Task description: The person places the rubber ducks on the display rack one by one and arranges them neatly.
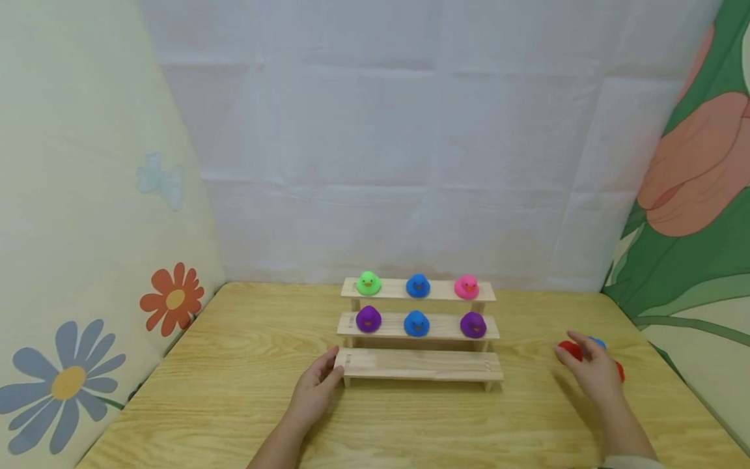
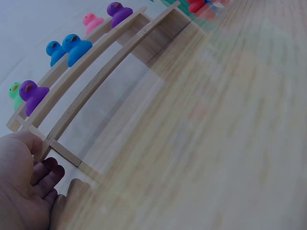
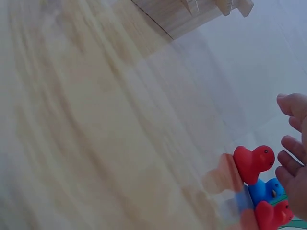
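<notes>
Your solid red duck (image 3: 247,164) and second red duck (image 3: 270,216), rounded and smooth, sit with a blue duck (image 3: 259,192) between them on the worktop (image 1: 222,391), right of the stand (image 1: 418,366). Your right hand (image 1: 594,371) reaches over them, thumb and fingers parted, holding nothing. Your left hand (image 1: 310,393) grips the left end of the stand's lowest board, thumb and fingers bent around it. The stand is pale, grained wood in three straight steps; the worktop shines with wood-grain streaks.
</notes>
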The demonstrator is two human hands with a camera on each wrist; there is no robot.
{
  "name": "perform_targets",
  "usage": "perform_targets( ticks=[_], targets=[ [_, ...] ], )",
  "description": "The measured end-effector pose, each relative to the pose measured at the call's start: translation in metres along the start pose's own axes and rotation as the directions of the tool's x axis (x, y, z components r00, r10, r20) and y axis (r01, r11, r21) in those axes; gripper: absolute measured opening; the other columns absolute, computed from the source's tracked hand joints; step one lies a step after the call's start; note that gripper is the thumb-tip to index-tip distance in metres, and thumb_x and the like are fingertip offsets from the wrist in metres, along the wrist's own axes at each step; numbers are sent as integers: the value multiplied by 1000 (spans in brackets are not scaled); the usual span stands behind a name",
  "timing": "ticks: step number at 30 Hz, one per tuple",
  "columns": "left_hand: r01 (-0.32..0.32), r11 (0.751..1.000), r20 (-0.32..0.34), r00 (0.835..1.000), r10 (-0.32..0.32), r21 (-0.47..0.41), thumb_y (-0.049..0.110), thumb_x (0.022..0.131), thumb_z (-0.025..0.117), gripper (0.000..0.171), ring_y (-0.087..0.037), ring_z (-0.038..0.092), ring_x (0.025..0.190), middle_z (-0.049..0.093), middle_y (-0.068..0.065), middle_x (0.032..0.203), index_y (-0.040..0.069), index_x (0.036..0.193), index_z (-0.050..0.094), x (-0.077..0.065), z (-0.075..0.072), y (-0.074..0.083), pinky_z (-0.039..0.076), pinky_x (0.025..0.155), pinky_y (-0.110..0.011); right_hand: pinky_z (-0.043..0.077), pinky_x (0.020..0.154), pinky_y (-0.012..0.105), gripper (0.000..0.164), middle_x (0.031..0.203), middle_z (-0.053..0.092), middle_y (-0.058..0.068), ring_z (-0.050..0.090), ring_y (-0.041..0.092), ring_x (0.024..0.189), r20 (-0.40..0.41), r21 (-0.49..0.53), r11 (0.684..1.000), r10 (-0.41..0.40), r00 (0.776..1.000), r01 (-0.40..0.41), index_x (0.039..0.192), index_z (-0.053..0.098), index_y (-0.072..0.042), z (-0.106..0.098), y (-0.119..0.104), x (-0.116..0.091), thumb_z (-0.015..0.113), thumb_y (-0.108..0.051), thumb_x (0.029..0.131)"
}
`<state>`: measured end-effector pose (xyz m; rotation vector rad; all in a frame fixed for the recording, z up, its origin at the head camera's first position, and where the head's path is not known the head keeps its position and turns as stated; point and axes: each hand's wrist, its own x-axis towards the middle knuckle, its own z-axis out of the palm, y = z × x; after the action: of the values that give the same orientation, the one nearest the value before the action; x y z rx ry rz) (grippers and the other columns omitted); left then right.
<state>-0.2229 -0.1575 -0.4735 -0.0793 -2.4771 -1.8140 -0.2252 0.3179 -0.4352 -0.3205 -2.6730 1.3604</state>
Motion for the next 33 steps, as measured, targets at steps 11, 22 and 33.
perform_targets(
  ticks=[11, 22, 33],
  targets=[
    [3, 1000, 4, 1000, -3, -13, 13, 101, 53, 51, -37, 50, 131, 54, -25, 138, -6, 145, 39, -1, 0, 1, 41, 111, -44, 34, 87, -3, 68, 152, 34, 30, 32, 43, 142, -4, 0, 1000, 20, 1000, -20, 148, 36, 2, 0, 9, 2, 62, -35, 96],
    [-5, 1000, 4, 1000, 5, -12, 13, 101, 53, 51, -37, 51, 130, 54, -25, 138, -7, 145, 39, -1, 0, 2, 43, 110, -42, 29, 117, 53, 73, 154, 30, 30, 30, 46, 142, 38, 19, 998, 66, 997, -67, 151, 29, 2, 2, 7, 2, 58, -37, 97],
    [-5, 1000, 0, 1000, 5, -5, 12, 101, 53, 50, -38, 51, 129, 54, -26, 138, -7, 145, 39, -1, 0, 2, 44, 110, -43, 33, 114, 55, 74, 151, 35, 32, 37, 47, 136, 35, -14, 998, 65, 997, -65, 150, 31, 1, 7, 13, 5, 59, -42, 97]
  ],
)
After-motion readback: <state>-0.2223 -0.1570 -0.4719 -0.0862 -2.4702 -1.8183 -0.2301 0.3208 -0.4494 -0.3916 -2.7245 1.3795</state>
